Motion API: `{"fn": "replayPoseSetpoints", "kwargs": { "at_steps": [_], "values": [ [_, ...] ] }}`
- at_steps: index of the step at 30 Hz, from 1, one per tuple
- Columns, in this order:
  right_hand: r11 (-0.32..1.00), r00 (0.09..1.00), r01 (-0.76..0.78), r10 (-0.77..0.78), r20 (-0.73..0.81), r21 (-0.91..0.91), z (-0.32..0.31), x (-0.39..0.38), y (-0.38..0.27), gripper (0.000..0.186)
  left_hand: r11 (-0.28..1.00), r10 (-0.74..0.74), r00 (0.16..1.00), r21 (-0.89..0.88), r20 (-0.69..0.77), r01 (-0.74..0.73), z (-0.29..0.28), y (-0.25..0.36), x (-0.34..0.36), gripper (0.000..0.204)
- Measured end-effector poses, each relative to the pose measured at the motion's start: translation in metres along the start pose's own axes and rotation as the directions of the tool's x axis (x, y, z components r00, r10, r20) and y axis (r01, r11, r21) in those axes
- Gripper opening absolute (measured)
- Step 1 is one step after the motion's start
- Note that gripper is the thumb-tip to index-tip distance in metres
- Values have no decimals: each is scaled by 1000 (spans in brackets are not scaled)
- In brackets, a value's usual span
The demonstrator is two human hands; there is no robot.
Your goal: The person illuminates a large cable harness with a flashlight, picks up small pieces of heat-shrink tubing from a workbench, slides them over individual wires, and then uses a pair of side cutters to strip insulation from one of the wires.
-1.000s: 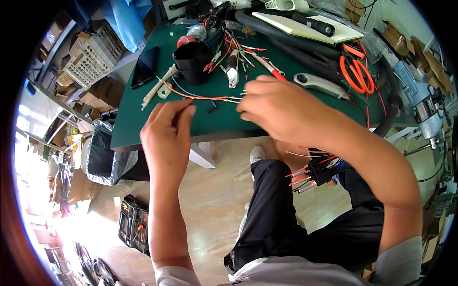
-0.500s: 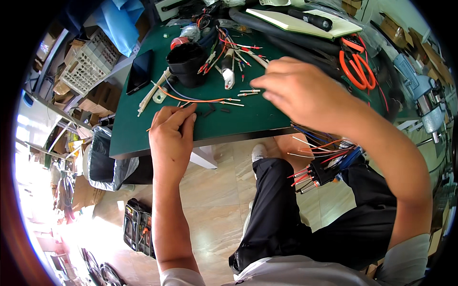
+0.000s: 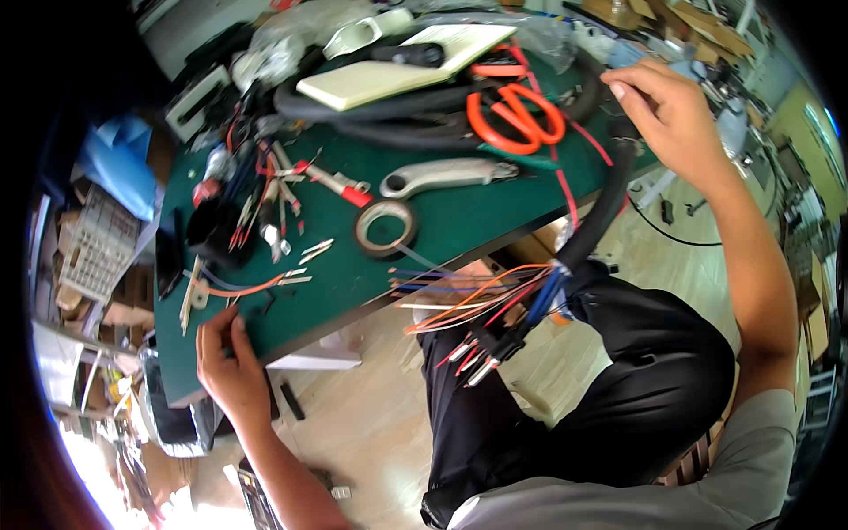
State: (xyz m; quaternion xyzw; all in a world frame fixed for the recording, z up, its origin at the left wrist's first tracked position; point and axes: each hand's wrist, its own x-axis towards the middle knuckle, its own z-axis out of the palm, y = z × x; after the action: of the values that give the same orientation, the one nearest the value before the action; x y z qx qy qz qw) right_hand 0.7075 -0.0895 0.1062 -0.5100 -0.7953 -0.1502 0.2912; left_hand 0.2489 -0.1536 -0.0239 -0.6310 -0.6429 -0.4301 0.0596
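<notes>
At the table's near left edge, my left hand (image 3: pixel 231 360) rests with loosely curled fingers and a gap between thumb and forefinger. Nearest to it are short black tube pieces (image 3: pixel 261 305) and an orange wire (image 3: pixel 256 290) with metal ends. My right hand (image 3: pixel 671 119) is raised at the far right, thumb and forefinger pinched together; anything between them cannot be made out. Below it a thick black sleeved cable (image 3: pixel 609 199) hangs over the table edge. Its loose coloured wires (image 3: pixel 477 300) and black connector (image 3: pixel 502 343) hang over my lap.
On the green table (image 3: pixel 327 287) lie a tape roll (image 3: pixel 386 229), utility knife (image 3: pixel 446 175), orange-handled scissors (image 3: pixel 517 119), an open notebook (image 3: pixel 371 84) with a black flashlight (image 3: pixel 411 55), and a black cup (image 3: pixel 212 231). A bin (image 3: pixel 181 424) stands below the left edge.
The view has swung to the right. My right hand has moved from the small wire pieces to the far right, above the cable. My left hand's fingers have loosened at the table edge.
</notes>
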Motion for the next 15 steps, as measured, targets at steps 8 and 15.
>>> {"fn": "replayPoseSetpoints", "kwargs": {
  "at_steps": [8, 15],
  "values": [
    [947, 919, -322, 317, 232, -19, -4, -5, 61, 28, 998, 10, 999, 61, -37, -8, 10, 0, -2, 12],
    [978, 952, -176, 198, 232, -115, 14, 14, 99, 22, 998, -19, 998, 51, -53, 22, 11, -1, -3, 12]
  ]
}}
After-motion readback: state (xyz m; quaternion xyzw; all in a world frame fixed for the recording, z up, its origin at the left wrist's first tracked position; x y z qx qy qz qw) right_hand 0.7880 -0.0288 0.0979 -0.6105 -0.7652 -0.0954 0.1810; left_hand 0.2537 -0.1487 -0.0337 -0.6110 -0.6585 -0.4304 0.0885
